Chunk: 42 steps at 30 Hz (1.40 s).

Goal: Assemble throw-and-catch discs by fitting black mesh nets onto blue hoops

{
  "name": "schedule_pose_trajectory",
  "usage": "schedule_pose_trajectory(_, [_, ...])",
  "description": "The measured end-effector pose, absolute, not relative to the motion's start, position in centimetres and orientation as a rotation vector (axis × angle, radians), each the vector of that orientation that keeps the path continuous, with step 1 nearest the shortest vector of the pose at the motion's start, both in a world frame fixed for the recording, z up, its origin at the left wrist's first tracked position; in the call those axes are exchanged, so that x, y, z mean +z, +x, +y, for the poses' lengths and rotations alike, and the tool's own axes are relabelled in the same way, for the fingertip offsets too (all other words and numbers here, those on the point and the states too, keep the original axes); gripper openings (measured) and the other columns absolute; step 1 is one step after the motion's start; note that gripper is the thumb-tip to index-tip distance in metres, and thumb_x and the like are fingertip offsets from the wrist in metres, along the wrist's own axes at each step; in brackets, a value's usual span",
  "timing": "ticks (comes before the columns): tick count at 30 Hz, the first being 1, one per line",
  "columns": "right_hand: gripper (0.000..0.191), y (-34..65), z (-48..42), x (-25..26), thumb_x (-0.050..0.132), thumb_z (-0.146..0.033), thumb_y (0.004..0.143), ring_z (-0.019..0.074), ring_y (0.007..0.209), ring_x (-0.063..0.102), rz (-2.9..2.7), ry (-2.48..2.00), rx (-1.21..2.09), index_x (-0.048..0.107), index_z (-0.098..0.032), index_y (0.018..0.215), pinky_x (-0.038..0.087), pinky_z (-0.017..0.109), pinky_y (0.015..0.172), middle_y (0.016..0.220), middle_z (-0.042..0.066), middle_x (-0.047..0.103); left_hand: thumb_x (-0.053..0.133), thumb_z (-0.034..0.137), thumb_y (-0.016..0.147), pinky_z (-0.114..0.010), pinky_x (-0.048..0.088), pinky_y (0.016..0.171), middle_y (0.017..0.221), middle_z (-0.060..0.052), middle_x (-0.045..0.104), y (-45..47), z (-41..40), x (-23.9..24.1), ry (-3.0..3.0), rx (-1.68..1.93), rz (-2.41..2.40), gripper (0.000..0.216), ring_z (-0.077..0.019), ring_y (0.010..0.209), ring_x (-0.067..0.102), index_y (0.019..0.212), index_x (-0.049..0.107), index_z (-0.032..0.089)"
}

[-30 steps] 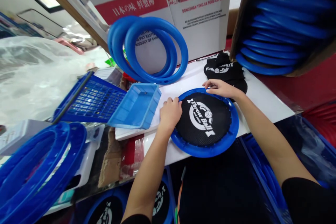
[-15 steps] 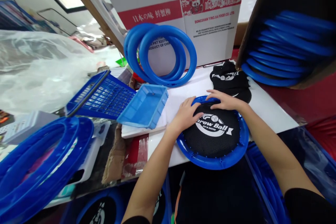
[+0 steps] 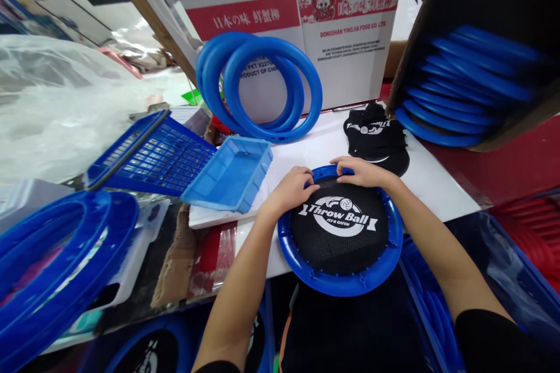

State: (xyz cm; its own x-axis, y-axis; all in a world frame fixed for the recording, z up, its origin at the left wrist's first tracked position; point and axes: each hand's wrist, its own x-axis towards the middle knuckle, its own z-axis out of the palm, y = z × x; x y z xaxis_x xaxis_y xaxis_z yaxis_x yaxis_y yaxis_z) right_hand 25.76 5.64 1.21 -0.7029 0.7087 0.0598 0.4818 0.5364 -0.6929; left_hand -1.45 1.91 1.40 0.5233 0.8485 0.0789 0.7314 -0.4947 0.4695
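A blue plastic ring with black "Throw Ball" mesh stretched over it, the disc (image 3: 341,245), lies on the white table (image 3: 437,186) and overhangs its near edge. My left hand (image 3: 292,188) presses curled fingers on the disc's far left rim. My right hand (image 3: 362,171) presses its fingers on the far rim right beside it. A pile of black mesh cloths (image 3: 378,134) lies just behind my right hand.
Two or three bare blue rings (image 3: 262,90) lean on a white carton (image 3: 306,17). A light blue tray (image 3: 230,173) and dark blue basket (image 3: 151,154) sit left. A tilted box of blue rings (image 3: 468,87) stands right. More blue rings (image 3: 56,268) lie near left.
The disc has turned so its logo reads level. Both hands slid along the rim and now sit close together at its far edge.
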Motion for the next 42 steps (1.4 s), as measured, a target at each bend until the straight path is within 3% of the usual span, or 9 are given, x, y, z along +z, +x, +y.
schedule_pose_trajectory(3, [0.025,25.9,5.9,1.3,0.062,-0.045,0.092,0.032,0.131,0.063,-2.36,-0.972,0.991,0.069,-0.02,0.094,0.042,0.052,0.116,0.142,0.015,0.067,0.069,0.027,0.088,-0.043,0.05,0.107,0.108,-0.009,0.078,-2.2,2.5,1.5,2.24,0.489,1.227,0.009,-0.0276,0.111,0.067,0.084,0.073,0.02])
schedule_pose_trajectory(8, [0.026,25.7,6.4,0.8,0.063,-0.047,0.089,0.0314,0.124,0.066,-2.177,-1.019,1.088,0.067,-0.021,0.091,0.046,0.049,0.111,0.128,0.013,0.075,0.069,0.038,0.083,-0.037,0.055,0.091,0.092,-0.005,0.08,-2.7,2.8,1.5,1.915,0.628,1.276,0.019,-0.0247,0.091,0.071,0.084,0.077,0.02])
schedule_pose_trajectory(19, [0.013,24.9,7.4,-0.2,0.061,-0.029,0.085,0.0213,0.093,0.067,-2.157,-1.112,1.02,0.068,-0.018,0.085,0.052,0.041,0.097,0.115,0.01,0.077,0.07,0.053,0.079,-0.037,0.054,0.09,0.092,-0.007,0.082,-3.1,3.6,0.7,1.794,0.69,1.261,0.036,-0.0284,0.094,0.071,0.083,0.08,0.018])
schedule_pose_trajectory(26, [0.007,25.1,7.7,-0.1,0.063,-0.022,0.086,0.0217,0.094,0.067,-2.241,-1.169,1.01,0.069,-0.017,0.086,0.054,0.041,0.097,0.114,0.011,0.076,0.069,0.048,0.082,-0.035,0.053,0.084,0.088,-0.006,0.08,-2.7,3.5,0.3,1.773,0.7,1.302,0.033,-0.0257,0.088,0.069,0.082,0.079,0.016])
schedule_pose_trajectory(33, [0.011,25.1,6.7,0.5,0.059,-0.017,0.089,0.024,0.102,0.068,-2.291,-1.14,0.904,0.069,-0.019,0.092,0.053,0.044,0.101,0.112,0.01,0.076,0.068,0.04,0.081,-0.037,0.054,0.088,0.09,-0.008,0.081,-2.7,3.7,0.1,1.77,0.722,1.297,0.025,-0.0257,0.089,0.07,0.082,0.079,0.017])
schedule_pose_trajectory(35, [0.017,24.8,6.7,0.8,0.055,-0.016,0.092,0.0234,0.102,0.069,-2.29,-1.126,0.881,0.071,-0.019,0.098,0.054,0.042,0.098,0.11,0.009,0.076,0.069,0.037,0.079,-0.037,0.054,0.088,0.088,-0.007,0.08,-2.9,3.9,0.0,1.771,0.71,1.277,0.025,-0.0247,0.087,0.07,0.089,0.08,0.016])
schedule_pose_trajectory(39, [0.014,23.4,7.3,1.0,0.062,-0.029,0.095,0.0258,0.105,0.068,-2.407,-1.006,0.827,0.072,-0.019,0.097,0.052,0.043,0.1,0.109,0.01,0.075,0.071,0.034,0.08,-0.035,0.055,0.082,0.082,-0.004,0.076,-3.2,4.0,-0.1,1.773,0.743,1.269,0.045,-0.0213,0.08,0.068,0.121,0.075,0.015])
schedule_pose_trajectory(42, [0.011,22.6,7.4,0.6,0.068,-0.029,0.092,0.0271,0.101,0.067,-2.473,-0.944,0.764,0.07,-0.02,0.086,0.051,0.043,0.098,0.103,0.01,0.074,0.064,0.033,0.088,-0.034,0.055,0.084,0.087,-0.005,0.077,-2.6,3.7,-0.1,1.861,0.751,1.314,0.029,-0.0215,0.084,0.069,0.108,0.077,0.017])
